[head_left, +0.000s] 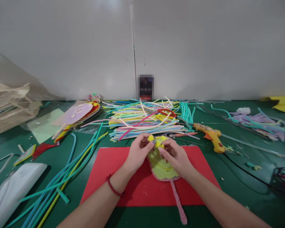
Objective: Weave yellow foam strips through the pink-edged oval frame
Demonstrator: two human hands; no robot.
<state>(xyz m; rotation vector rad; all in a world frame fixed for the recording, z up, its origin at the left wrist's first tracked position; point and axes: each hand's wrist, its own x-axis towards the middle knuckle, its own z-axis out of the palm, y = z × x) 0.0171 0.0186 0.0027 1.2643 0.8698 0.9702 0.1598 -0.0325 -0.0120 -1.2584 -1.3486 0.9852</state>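
Observation:
A yellow-green, leaf- or fan-shaped craft piece (165,167) with a pink rim and a long pink stem (180,204) lies over the red sheet (116,177), its stem toward me. Bright yellow bits (161,139) sit at its far end, between my hands. At the upper left of the piece, my left hand (140,150) is closed, thumb and fingers pinching a yellow bit. My right hand (177,156) is closed at the upper right, its fingertips on the yellow part. The fingers hide some of that end.
Behind the red sheet lies a pile of coloured fuzzy stems (144,123). A yellow glue gun (212,136) with a black cord rests right. Leftward are loose blue and green stems (68,171), a white box-like object (19,186), and round paddle-like crafts (78,114). A wall stands behind.

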